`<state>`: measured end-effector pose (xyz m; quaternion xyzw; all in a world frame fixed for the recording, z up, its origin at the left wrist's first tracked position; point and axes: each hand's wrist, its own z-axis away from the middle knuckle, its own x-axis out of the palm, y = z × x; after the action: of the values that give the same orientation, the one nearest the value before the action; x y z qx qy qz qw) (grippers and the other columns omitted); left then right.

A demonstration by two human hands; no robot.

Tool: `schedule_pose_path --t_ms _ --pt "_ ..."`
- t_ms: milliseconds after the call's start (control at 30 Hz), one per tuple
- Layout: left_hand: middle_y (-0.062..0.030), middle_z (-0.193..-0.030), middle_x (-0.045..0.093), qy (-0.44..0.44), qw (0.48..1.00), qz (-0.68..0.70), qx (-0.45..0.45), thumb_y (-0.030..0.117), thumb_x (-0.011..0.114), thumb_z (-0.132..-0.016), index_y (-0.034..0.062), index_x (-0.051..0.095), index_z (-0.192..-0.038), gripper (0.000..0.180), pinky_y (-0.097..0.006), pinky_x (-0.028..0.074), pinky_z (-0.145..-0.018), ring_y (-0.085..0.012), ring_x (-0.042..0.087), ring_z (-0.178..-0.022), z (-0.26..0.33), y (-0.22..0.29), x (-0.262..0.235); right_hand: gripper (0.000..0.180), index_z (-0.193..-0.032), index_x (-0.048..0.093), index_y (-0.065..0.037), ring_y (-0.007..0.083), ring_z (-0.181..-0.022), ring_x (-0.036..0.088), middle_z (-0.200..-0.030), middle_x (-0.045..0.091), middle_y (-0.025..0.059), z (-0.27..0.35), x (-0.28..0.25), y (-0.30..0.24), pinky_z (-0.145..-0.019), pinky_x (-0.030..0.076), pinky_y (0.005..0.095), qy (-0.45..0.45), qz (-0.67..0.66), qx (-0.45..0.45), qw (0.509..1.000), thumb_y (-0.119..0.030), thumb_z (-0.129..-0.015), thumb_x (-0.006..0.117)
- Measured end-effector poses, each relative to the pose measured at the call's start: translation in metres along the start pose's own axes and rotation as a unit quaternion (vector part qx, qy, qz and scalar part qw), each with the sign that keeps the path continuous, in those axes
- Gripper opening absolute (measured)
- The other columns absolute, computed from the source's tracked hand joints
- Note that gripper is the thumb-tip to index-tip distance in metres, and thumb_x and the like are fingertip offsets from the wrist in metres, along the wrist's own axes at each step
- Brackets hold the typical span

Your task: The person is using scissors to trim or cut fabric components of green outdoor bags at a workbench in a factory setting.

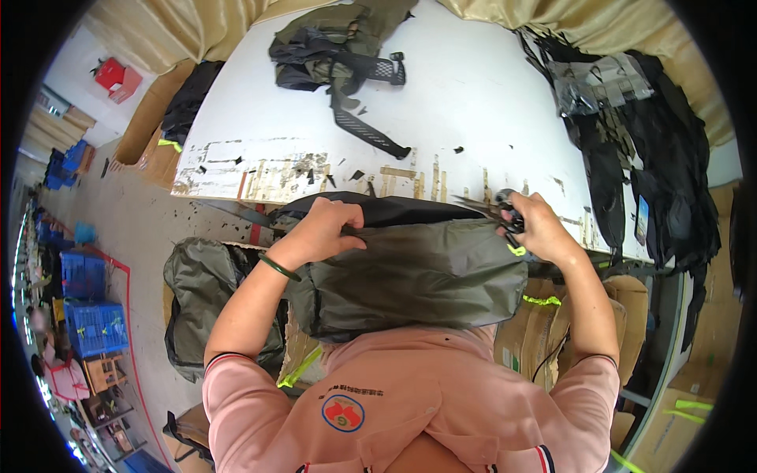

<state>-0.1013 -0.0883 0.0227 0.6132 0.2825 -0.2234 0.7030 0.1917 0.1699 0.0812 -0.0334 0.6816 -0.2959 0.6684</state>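
Observation:
An olive-green fabric bag (418, 272) with a black edge lies across my lap and against the front of the white table. My left hand (331, 225) is closed on the bag's upper edge at its left part, with thumb and fingers pinching the cloth. At the bag's upper right corner, my right hand (536, 225) is closed round the dark handles of a pair of scissors (505, 206). The blades point left over the bag's black edge. A small yellow-green tab shows just below the right hand; I cannot tell what it belongs to.
The white table (473, 94) has worn tape marks and black scraps along its near edge. An olive bag with black straps (323, 51) lies at the back. Black bags (654, 150) pile up at the right. Another green bag (205, 292) sits left of me, near cardboard boxes (528, 339).

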Motion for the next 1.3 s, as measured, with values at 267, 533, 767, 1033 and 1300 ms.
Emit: schedule_pose_path --t_ms 267,533,767,1033,1300 --pt "-0.0054 -0.092 0.058 0.0 0.981 -0.195 0.003 0.03 0.084 -0.068 0.0113 0.066 -0.092 0.035 -0.042 0.031 -0.091 -0.0264 0.052 -0.099 0.017 -0.025 -0.011 0.036 -0.096 0.053 0.001 0.0248 -0.078 0.054 -0.085 0.058 0.012 0.035 -0.058 0.017 -0.074 0.046 0.0355 0.072 -0.066 0.067 0.993 0.001 -0.07 0.078" --pt "-0.0034 -0.094 0.059 0.006 0.99 0.133 0.038 0.016 0.084 -0.073 0.0065 0.068 -0.09 0.025 -0.034 0.039 -0.086 -0.0197 0.054 -0.095 0.02 -0.032 -0.023 0.028 -0.086 0.05 -0.003 0.0093 -0.068 0.046 -0.073 0.05 0.0003 0.063 -0.063 0.059 -0.064 0.041 0.0251 0.12 -0.081 0.166 0.975 0.004 -0.073 0.074" --pt "0.003 -0.087 0.067 0.094 0.926 0.362 -0.048 0.003 0.076 -0.083 0.0005 0.07 -0.099 0.017 -0.022 0.046 -0.075 -0.003 0.056 -0.083 0.037 -0.01 -0.01 0.042 -0.08 0.054 0.0 0.0358 -0.062 0.052 -0.069 0.058 0.0154 0.021 -0.02 0.028 -0.059 0.042 0.0449 0.184 0.101 0.069 0.975 -0.018 -0.064 0.088" --pt "0.0042 -0.086 0.065 0.148 0.89 0.416 -0.111 0.004 0.073 -0.084 -0.0004 0.07 -0.096 0.013 -0.02 0.045 -0.071 -0.0024 0.054 -0.078 0.054 0.003 0.005 0.05 -0.079 0.058 -0.006 0.0313 -0.076 0.06 -0.074 0.06 0.0097 -0.048 0.03 -0.096 -0.074 0.04 0.0407 0.026 0.081 -0.126 0.988 -0.044 -0.063 0.085" --pt "0.005 -0.082 0.064 0.172 0.863 0.466 -0.093 0.006 0.073 -0.084 -0.0002 0.07 -0.092 0.011 -0.02 0.043 -0.069 -0.002 0.053 -0.076 0.058 -0.003 0.015 0.05 -0.078 0.058 -0.006 0.0293 -0.077 0.061 -0.073 0.06 0.0084 -0.069 0.049 -0.126 -0.074 0.04 0.0393 0.017 0.088 -0.139 0.986 -0.046 -0.064 0.084"
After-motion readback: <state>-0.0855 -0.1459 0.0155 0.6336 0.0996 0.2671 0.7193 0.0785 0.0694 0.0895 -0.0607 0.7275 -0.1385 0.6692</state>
